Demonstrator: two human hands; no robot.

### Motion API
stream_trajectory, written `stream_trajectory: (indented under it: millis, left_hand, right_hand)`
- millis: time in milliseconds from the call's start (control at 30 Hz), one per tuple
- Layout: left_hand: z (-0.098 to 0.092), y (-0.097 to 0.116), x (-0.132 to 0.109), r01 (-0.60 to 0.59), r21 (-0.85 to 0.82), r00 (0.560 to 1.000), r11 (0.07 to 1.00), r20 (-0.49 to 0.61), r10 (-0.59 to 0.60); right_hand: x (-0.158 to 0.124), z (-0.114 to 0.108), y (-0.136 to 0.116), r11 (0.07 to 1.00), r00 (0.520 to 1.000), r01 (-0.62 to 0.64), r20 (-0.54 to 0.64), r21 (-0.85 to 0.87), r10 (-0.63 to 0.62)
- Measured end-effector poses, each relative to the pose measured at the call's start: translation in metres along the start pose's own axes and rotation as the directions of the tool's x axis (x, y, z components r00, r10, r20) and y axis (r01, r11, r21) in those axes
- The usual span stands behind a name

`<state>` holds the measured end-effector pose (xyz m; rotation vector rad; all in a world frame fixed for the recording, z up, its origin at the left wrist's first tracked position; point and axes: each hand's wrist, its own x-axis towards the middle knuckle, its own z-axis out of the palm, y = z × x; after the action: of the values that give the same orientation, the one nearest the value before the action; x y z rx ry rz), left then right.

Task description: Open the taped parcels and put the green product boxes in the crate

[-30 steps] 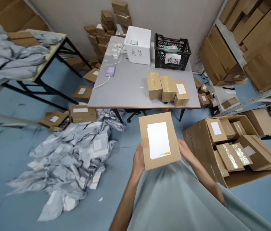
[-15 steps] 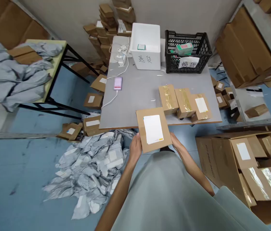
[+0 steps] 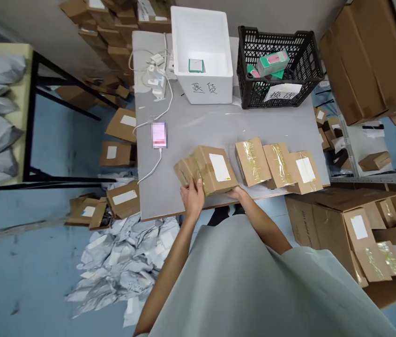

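A brown cardboard box [image 3: 205, 166] with a white label is at the table's front edge, tilted and held between my hands. Clear tape runs along its left part [image 3: 185, 171]; whether that is a side of the same box or a second box I cannot tell. My left hand [image 3: 193, 199] grips the lower left, fingers against the taped cardboard. At the lower right corner, my right hand [image 3: 239, 193] holds the box, its fingers partly hidden beneath. Just to the right stand three more taped boxes in a row: one [image 3: 253, 161], another [image 3: 279, 164] and a labelled one [image 3: 305, 171].
On the grey table [image 3: 198, 121] are a white bin [image 3: 203, 89], a black crate [image 3: 278, 89] with small green-pink boxes, a phone [image 3: 159, 135] on a cable, and a power strip [image 3: 157, 82]. Grey mailing bags [image 3: 127, 262] cover floor at left. A large carton [image 3: 313, 220] holds boxes at right.
The held box has moved forward onto the table's front edge and turned, showing its taped side. My left hand's fingers now lie across its left part. The view has shifted closer to the table.
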<state>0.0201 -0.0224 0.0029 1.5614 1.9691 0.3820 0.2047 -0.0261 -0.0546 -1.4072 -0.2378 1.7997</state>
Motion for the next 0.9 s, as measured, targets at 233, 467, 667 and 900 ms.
stream_trajectory:
  millis: [233, 467, 667, 900]
  left_hand:
    - [0.022, 0.014, 0.004, 0.068, 0.035, 0.997, 0.997, 0.042, -0.07]
    - [0.035, 0.004, 0.008, -0.068, -0.055, 0.995, 0.996, 0.066, 0.071]
    - [0.046, 0.02, 0.006, -0.123, -0.082, 0.987, 0.989, 0.095, 0.131]
    - [0.053, 0.014, 0.028, 0.092, -0.262, 0.989, 0.961, -0.084, -0.118]
  right_hand:
    - [-0.052, -0.061, 0.026, 0.959, 0.95, -0.18, -0.215, 0.219, 0.227]
    - [-0.097, -0.087, 0.039, 0.939, 0.936, -0.149, -0.261, 0.309, 0.234]
    - [-0.148, -0.139, -0.017, 0.956, 0.953, -0.036, -0.297, -0.29, -0.054]
    - [-0.184, -0.312, -0.134, 0.707, 0.469, 0.164, -0.576, -0.688, -0.67]
